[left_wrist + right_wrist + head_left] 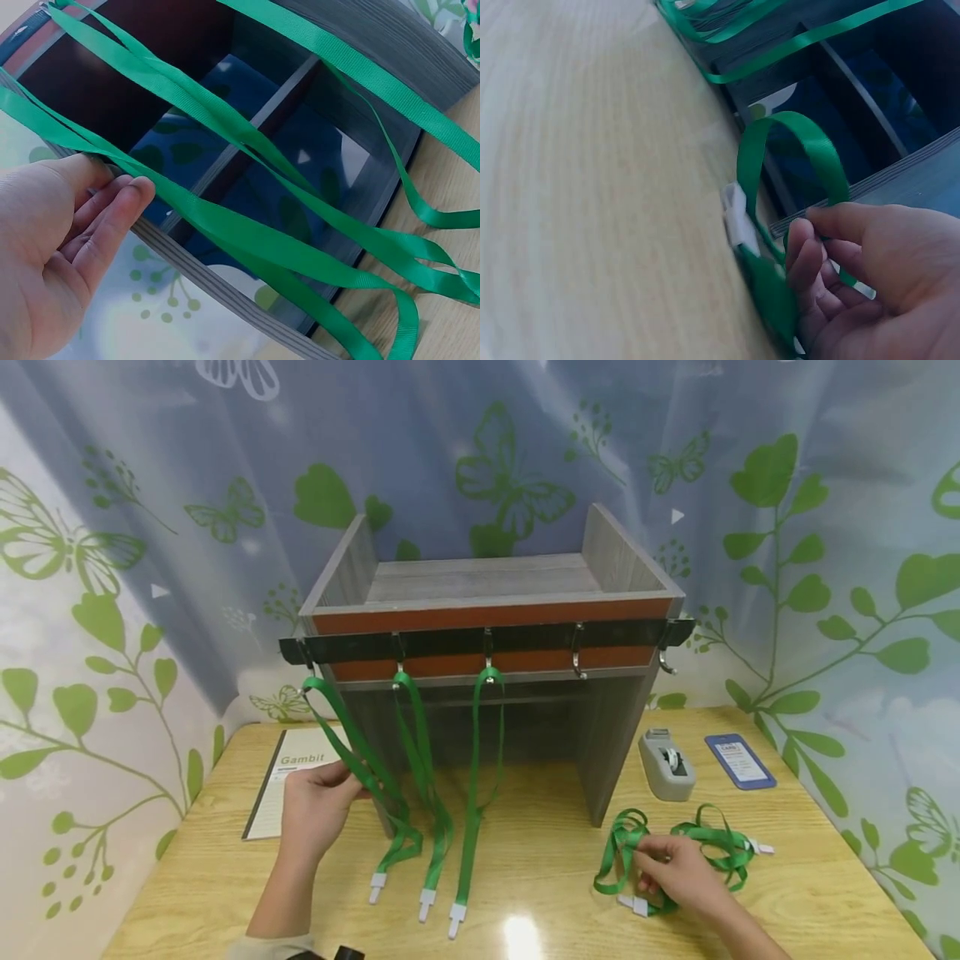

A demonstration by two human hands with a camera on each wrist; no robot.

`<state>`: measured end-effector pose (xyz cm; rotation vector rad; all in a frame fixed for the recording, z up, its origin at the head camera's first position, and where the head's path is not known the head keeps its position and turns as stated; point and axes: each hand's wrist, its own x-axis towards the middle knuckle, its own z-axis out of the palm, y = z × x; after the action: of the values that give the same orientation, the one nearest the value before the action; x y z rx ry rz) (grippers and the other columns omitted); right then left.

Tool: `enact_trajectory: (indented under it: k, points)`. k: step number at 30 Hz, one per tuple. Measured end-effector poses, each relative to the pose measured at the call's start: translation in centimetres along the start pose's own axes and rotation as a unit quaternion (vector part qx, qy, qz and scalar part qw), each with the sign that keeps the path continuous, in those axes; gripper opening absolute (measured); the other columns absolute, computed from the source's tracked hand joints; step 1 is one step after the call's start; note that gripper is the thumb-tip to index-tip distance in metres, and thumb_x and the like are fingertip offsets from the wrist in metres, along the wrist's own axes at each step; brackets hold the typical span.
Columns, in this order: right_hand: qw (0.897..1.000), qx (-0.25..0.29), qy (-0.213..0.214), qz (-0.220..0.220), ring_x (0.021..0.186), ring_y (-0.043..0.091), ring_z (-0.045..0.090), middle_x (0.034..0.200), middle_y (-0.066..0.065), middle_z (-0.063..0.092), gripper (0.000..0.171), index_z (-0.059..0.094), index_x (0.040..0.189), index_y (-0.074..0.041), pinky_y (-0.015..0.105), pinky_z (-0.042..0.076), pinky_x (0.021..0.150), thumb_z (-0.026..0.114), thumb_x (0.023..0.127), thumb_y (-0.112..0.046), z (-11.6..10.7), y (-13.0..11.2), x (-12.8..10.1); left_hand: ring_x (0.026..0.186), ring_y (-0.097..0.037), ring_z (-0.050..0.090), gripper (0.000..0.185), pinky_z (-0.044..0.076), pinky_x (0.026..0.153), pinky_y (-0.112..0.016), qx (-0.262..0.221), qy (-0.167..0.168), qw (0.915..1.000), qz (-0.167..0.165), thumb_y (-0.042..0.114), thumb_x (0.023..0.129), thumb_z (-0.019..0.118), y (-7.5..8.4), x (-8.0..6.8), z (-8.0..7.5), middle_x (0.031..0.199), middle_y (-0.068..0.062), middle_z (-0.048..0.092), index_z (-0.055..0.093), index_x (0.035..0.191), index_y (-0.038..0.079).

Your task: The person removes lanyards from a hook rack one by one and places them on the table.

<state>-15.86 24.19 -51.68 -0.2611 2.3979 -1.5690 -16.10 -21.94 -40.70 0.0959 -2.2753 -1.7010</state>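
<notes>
Three green lanyards with white clips hang from hooks on a black rail. My left hand (321, 806) is at the leftmost lanyard (202, 214), its fingertips pinching at the edge of the strap part-way down. The middle lanyard (422, 752) and the third lanyard (472, 810) hang beside it, their clips near the table. At the right, my right hand (877, 262) pinches another green lanyard (810, 142) between thumb and fingers; its strap loops upward. This lanyard's white clip (739, 221) lies close to the tabletop. A further coiled lanyard (727, 839) lies just beyond the right hand.
The black rail (442, 643) spans a grey wooden shelf (487, 578); its two right hooks (577, 660) hold nothing. A grey tape dispenser (667, 768) and blue card holder (738, 762) lie at right. A notebook (300, 760) lies behind the left hand on the wooden table (555, 868).
</notes>
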Motion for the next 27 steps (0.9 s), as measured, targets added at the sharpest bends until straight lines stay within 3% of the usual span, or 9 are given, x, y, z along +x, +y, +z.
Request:
enact_trajectory:
  k: [4, 8, 12, 17, 23, 27]
  points:
    - [1.000, 0.007, -0.019, 0.005, 0.057, 0.006, 0.061, 0.068, 0.006, 0.068, 0.017, 0.067, 0.092, 0.008, 0.023, 0.055, 0.054, 0.060, 0.096, -0.007, -0.1, 0.7, 0.2, 0.067, -0.007, 0.074, 0.023, 0.060, 0.070, -0.021, 0.010, 0.001, 0.9999, -0.005, 0.015, 0.093, 0.072, -0.1, 0.2, -0.1, 0.090, -0.017, 0.077, 0.075, 0.107, -0.003]
    - [0.999, 0.014, -0.044, 0.014, 0.060, 0.007, 0.063, 0.071, 0.006, 0.069, 0.020, 0.069, 0.100, 0.009, 0.023, 0.055, 0.055, 0.061, 0.096, -0.010, -0.4, 0.9, 0.3, 0.067, -0.008, 0.074, 0.023, 0.058, 0.072, -0.018, 0.021, -0.001, 0.9997, -0.016, 0.017, 0.093, 0.072, -0.2, 0.2, -0.2, 0.090, -0.016, 0.077, 0.075, 0.108, -0.001]
    - [0.999, -0.003, -0.038, 0.014, 0.062, 0.007, 0.063, 0.072, 0.006, 0.070, 0.021, 0.070, 0.101, 0.007, 0.023, 0.055, 0.057, 0.063, 0.095, -0.012, -0.5, 0.6, 0.3, 0.066, -0.007, 0.074, 0.024, 0.057, 0.073, -0.017, 0.021, -0.004, 0.9997, -0.009, 0.018, 0.094, 0.072, 0.0, 0.2, -0.2, 0.090, -0.016, 0.077, 0.075, 0.107, -0.001]
    - [0.999, -0.034, 0.023, 0.033, 0.061, 0.009, 0.061, 0.072, 0.007, 0.068, 0.018, 0.070, 0.096, 0.004, 0.024, 0.053, 0.057, 0.061, 0.096, -0.011, -0.1, 0.0, 0.5, 0.066, -0.008, 0.074, 0.021, 0.058, 0.073, -0.017, 0.025, -0.002, 0.9997, 0.003, 0.015, 0.093, 0.071, 0.2, 0.3, -0.2, 0.088, -0.017, 0.077, 0.076, 0.104, -0.002]
    - [0.984, -0.036, 0.142, 0.099, 0.064, 0.014, 0.066, 0.081, 0.011, 0.074, 0.027, 0.071, 0.114, 0.007, 0.025, 0.055, 0.059, 0.061, 0.096, -0.010, 0.2, -1.2, 0.3, 0.067, -0.006, 0.074, 0.023, 0.056, 0.075, -0.015, 0.028, -0.012, 0.9995, -0.002, 0.019, 0.094, 0.071, 0.3, 0.3, -0.1, 0.090, -0.016, 0.077, 0.076, 0.106, 0.000]
    - [0.977, -0.030, 0.173, 0.118, 0.066, 0.014, 0.066, 0.078, 0.009, 0.074, 0.030, 0.071, 0.120, 0.001, 0.025, 0.052, 0.055, 0.063, 0.097, -0.016, -0.2, -2.1, 0.3, 0.068, -0.005, 0.074, 0.023, 0.055, 0.076, -0.014, 0.032, -0.010, 0.9993, -0.013, 0.021, 0.094, 0.072, 0.1, 0.1, -0.2, 0.090, -0.015, 0.078, 0.076, 0.105, 0.001]
